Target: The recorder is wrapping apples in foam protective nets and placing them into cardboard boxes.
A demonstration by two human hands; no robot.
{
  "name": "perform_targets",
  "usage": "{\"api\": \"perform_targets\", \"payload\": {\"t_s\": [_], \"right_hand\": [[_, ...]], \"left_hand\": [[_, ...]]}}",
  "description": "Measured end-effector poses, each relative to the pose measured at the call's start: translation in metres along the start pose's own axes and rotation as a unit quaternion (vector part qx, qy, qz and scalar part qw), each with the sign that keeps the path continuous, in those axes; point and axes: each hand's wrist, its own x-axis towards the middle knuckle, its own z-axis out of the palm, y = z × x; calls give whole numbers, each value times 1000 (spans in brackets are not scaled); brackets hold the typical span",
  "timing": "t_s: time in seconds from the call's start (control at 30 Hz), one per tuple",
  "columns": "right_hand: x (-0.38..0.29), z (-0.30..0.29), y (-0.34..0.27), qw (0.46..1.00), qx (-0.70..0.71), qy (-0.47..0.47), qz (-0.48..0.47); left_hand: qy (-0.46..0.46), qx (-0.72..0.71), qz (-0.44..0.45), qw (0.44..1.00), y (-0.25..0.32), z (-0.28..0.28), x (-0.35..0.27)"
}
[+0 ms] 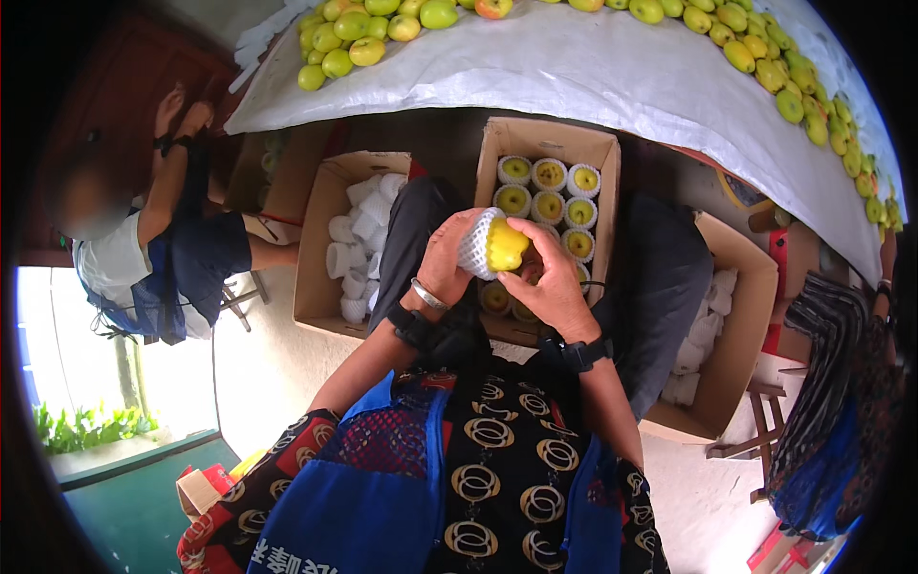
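Between both hands is a yellow-green apple [506, 245], its left part inside a white foam net sleeve [476, 244]. My left hand [446, 260] is closed around the sleeved side. The thumb and fingers of my right hand [551, 276] grip the bare side. Beneath the hands stands a cardboard box [609, 179] holding rows of sleeved apples [549, 173]; the hands hide part of its near end. A second cardboard box [310, 280] to the left holds loose white foam sleeves [354, 237].
Another cardboard box [749, 344] with foam sleeves [699, 344] stands right of my legs. Ahead, a table covered with a whitish sheet [502, 72] bears many apples [351, 25]. A seated person [165, 265] is at the left, another person [839, 423] at the right, beside a wooden stool [764, 430].
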Motion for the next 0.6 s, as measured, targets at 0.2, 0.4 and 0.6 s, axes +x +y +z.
{"api": "perform_targets", "payload": {"t_s": [0.2,0.4,0.6], "right_hand": [[-3,3,17,998,53,8,46],[-2,11,23,998,48,41,24],[-4,12,21,996,0,51,76]], "left_hand": [[-10,42,28,999,-2,9,-3],[-3,80,59,995,-2,15,-6],[-46,176,95,979,-2,14,-10]]}}
